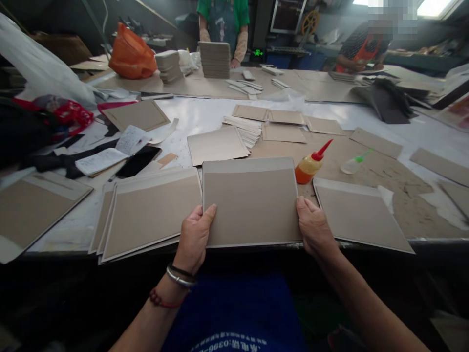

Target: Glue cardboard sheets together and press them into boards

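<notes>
A grey-brown cardboard panel [252, 205] with a paler strip along its top is held up at the table's front edge. My left hand [193, 234] grips its left side, the thumb lying on the front face. On the opposite side my right hand [315, 226] is closed on the right edge; its fingers behind the board are hidden. Left of the panel lies a fanned stack of similar boards [154, 210]. To the right a single board [359, 210] rests by the edge. Just behind my right hand stands a glue bottle [308, 166] with a red nozzle.
A small bottle with a green tip [353, 165] lies farther right. Smaller cardboard pieces [286, 117] and a strip pile [245, 129] sit behind. A notebook [100, 160] and black phone [139, 161] lie left. Two people stand across the table, one near stacked boards [215, 59].
</notes>
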`<control>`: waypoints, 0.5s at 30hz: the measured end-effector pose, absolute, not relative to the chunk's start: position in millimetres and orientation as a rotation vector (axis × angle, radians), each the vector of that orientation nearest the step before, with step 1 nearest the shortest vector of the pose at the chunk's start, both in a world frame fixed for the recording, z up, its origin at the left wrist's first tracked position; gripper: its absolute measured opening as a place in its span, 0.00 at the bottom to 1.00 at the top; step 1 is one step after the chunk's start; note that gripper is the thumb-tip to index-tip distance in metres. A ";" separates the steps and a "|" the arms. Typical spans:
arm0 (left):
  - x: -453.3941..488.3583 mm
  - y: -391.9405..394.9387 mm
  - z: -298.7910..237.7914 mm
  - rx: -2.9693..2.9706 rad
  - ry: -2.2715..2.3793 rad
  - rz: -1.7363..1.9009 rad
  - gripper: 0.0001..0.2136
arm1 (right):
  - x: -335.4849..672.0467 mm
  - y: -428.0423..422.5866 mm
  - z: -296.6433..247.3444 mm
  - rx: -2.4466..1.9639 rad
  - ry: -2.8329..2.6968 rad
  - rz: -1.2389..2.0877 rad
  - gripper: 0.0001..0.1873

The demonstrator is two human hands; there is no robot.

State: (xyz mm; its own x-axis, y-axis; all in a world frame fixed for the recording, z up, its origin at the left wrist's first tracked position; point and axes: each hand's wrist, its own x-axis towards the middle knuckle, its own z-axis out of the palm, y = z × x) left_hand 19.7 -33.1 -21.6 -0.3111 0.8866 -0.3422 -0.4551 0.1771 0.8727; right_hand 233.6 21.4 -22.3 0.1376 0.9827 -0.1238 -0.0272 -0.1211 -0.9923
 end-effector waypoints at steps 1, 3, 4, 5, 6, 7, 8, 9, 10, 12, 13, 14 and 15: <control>19.2 -33.0 -22.3 0.481 1.270 1.440 0.16 | 232.7 20.9 -22.4 -1.340 -1.023 1.210 0.15; 18.4 -32.7 -24.2 0.485 1.287 1.441 0.16 | 230.8 20.0 -21.2 -1.327 -0.993 1.239 0.14; 18.1 -32.3 -25.1 0.486 1.295 1.442 0.16 | 229.8 19.6 -20.2 -1.320 -0.969 1.262 0.14; 17.9 -31.8 -26.0 0.487 1.303 1.443 0.16 | 229.0 19.4 -19.0 -1.309 -0.941 1.293 0.13; 17.8 -31.3 -26.7 0.489 1.310 1.444 0.16 | 228.4 19.3 -17.7 -1.295 -0.910 1.330 0.13; 17.7 -30.7 -27.2 0.491 1.316 1.445 0.16 | 228.1 19.3 -16.4 -1.280 -0.881 1.373 0.13; 17.6 -30.2 -27.4 0.494 1.321 1.445 0.16 | 228.0 19.4 -15.2 -1.266 -0.852 1.421 0.13; 17.5 -29.8 -27.5 0.496 1.328 1.444 0.16 | 228.3 19.7 -14.0 -1.253 -0.828 1.466 0.13; 17.2 -29.4 -27.4 0.497 1.337 1.441 0.16 | 228.8 20.0 -12.8 -1.243 -0.812 1.503 0.13; 16.5 -29.0 -27.3 0.493 1.358 1.434 0.16 | 230.5 20.5 -10.4 -1.227 -0.802 1.562 0.14; 16.0 -28.8 -27.5 0.489 1.367 1.431 0.16 | 231.6 20.7 -9.1 -1.215 -0.808 1.587 0.14; 15.6 -28.6 -27.9 0.486 1.375 1.429 0.16 | 232.6 20.8 -7.9 -1.200 -0.820 1.614 0.14; 15.2 -28.3 -28.6 0.484 1.378 1.426 0.16 | 233.7 20.9 -6.8 -1.188 -0.839 1.646 0.15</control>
